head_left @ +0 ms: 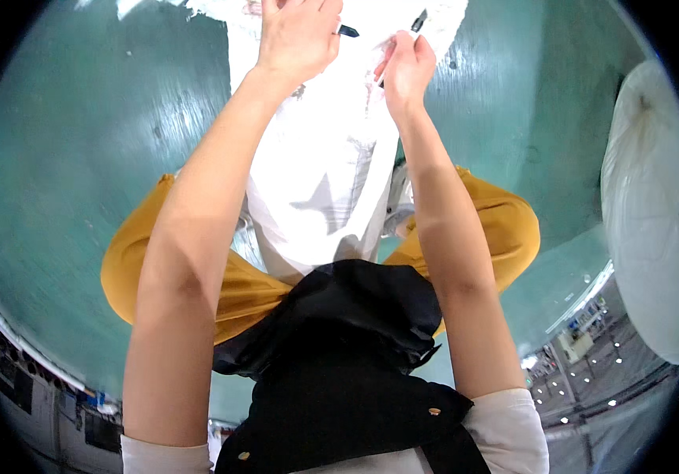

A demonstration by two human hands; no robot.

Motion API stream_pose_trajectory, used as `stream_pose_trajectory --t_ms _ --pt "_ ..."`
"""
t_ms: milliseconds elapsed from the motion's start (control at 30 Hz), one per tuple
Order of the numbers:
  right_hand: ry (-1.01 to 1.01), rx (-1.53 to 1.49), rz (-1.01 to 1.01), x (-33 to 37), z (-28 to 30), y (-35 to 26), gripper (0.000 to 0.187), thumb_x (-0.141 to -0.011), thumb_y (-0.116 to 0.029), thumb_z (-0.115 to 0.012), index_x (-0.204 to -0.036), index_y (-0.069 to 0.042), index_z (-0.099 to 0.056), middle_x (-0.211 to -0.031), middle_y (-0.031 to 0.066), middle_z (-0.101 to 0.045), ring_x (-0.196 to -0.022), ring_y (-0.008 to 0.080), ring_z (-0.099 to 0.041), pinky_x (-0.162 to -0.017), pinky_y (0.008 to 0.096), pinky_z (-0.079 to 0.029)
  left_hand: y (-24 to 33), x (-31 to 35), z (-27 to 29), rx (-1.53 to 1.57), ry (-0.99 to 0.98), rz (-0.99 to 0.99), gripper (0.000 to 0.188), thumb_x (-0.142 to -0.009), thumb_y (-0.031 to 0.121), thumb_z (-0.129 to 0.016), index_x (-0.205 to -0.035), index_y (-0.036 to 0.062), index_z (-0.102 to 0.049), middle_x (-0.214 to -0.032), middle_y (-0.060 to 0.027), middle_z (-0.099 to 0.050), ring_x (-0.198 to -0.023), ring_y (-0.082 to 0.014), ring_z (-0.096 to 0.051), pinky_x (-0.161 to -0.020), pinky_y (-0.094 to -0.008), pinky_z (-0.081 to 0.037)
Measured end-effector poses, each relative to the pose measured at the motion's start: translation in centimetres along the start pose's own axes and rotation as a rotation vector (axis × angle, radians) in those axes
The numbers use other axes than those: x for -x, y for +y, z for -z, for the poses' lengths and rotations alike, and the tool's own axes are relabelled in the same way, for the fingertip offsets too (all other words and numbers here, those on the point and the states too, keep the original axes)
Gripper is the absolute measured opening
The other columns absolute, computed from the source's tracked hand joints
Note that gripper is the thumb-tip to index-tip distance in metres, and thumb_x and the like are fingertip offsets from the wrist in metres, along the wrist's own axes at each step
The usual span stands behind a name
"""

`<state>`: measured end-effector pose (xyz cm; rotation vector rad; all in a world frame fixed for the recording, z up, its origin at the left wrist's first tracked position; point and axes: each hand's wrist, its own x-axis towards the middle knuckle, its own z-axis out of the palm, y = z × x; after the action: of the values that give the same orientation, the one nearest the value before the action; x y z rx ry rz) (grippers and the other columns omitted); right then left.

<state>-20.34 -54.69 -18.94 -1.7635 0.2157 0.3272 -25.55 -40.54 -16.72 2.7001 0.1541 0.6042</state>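
A long white sheet (316,158), cloth or film, runs between my bent knees, with brownish marks near my hands. My left hand (298,39) is over its far part, fingers curled and partly cut off by the upper edge. A small black pointed tip (347,31) juts out beside that hand, seemingly part of a slim tool in it. To the right, my right hand (411,69) is closed in a pinch on a slim tool with a black end (418,21), pointing away from me. Its kind is not clear.
I squat on a glossy green floor (102,134) in mustard trousers (505,229) and a black apron (339,379). A large whitish, plastic-looking bag (640,213) stands at the right. White scraps (173,6) lie at the far left.
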Motion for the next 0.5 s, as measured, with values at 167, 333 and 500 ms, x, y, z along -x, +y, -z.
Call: stream_pose_trajectory --t_ms 167,333,500 --pt "-0.066 0.613 0.499 -1.6 3.9 0.8 0.033 -0.09 -0.029 -0.047 -0.086 0.003 -0.053 -0.072 0.0137 -0.064 -0.054 0.0165 -0.058 -0.043 0.0275 -0.045 3.7 -3.1 2.3 -0.119 -0.563 0.103 0.016 -0.074 0.008 -0.054 -0.087 -0.0007 -0.055 -0.096 -0.0148 -0.054 -0.1 -0.0299 -0.049 -0.079 -0.047 -0.036" --pt "-0.382 0.622 0.287 -12.9 20.9 -14.1 0.037 -0.088 -0.034 -0.052 -0.105 -0.002 -0.057 -0.091 0.0078 -0.064 -0.072 0.0176 -0.06 -0.056 0.0335 -0.049 -4.2 5.5 2.3 -0.216 -0.522 0.117 0.034 -0.083 0.036 -0.054 -0.084 0.005 -0.069 -0.085 -0.0172 -0.067 -0.081 -0.033 -0.065 -0.074 -0.0446 -0.05" --pt "0.514 0.438 0.001 1.3 60.2 -22.3 0.031 -0.088 -0.032 -0.052 -0.1 -0.004 -0.059 -0.086 0.0069 -0.062 -0.07 0.018 -0.058 -0.057 0.0356 -0.048 0.9 -1.9 9.3 -0.172 -0.733 0.068 0.035 -0.082 0.034 -0.058 -0.075 0.0014 -0.068 -0.075 -0.0199 -0.065 -0.07 -0.033 -0.063 -0.067 -0.0434 -0.048"
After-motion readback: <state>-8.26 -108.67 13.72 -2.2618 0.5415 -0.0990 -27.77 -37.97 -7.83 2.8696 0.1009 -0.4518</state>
